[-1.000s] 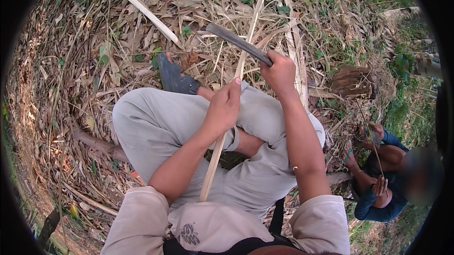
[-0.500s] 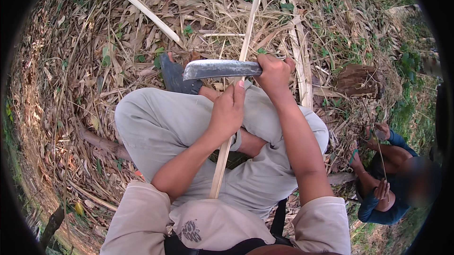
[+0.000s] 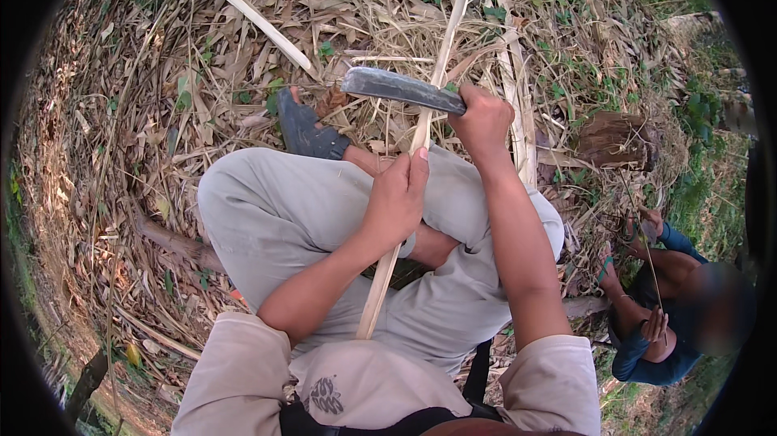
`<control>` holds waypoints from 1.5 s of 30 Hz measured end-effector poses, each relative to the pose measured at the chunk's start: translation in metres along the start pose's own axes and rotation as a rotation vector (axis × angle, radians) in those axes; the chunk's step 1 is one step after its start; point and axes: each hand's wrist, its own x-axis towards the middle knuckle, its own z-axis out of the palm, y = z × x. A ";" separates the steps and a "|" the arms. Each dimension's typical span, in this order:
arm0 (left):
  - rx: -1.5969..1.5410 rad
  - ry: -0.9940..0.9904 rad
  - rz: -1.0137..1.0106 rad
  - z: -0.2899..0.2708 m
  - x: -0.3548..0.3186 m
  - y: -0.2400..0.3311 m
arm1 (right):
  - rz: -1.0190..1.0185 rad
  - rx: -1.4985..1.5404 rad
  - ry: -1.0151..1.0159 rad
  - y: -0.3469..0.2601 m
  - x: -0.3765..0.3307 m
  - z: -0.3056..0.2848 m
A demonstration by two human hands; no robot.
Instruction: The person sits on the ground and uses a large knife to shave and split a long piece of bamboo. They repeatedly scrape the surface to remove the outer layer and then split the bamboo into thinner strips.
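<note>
— What is the right hand (image 3: 483, 122) doing?

— It is closed tight round the handle of a big knife (image 3: 402, 88). The grey blade points left from the fist, lying across a long pale bamboo strip (image 3: 422, 130) at a slight slant, its far tip a little higher than the handle end. The blade sits at the strip just above the other hand; whether the edge bites into it I cannot tell.

— And the left hand (image 3: 397, 197)?

— Wrapped round that same strip, nearer the body, thumb up along it. The strip runs from the person's chest, over the lap, through the left hand, under the knife and on to the far edge of the scene.

— What is around them?

— The person sits with knees bent, in light grey trousers (image 3: 283, 218), and a foot in a dark sandal (image 3: 309, 133) shows just left of the knife. The ground (image 3: 121, 112) is covered with dry leaves and husks. Another pale split piece of bamboo (image 3: 243, 9) lies far left, well apart from the hands.

— Anyone else?

— Yes, at the near right another person in a blue top (image 3: 647, 339) crouches, holding a thin stick (image 3: 643, 242) upright in their hands, well apart from the knife.
</note>
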 end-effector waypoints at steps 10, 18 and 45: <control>0.003 0.008 -0.001 -0.002 -0.001 -0.001 | 0.092 -0.011 -0.035 0.001 0.000 0.003; -0.051 -0.019 -0.053 -0.003 -0.003 0.000 | 0.049 -0.040 -0.074 -0.006 -0.006 -0.005; -0.200 -0.148 -0.092 -0.006 -0.020 -0.001 | 0.434 -0.092 -0.071 0.017 0.029 -0.011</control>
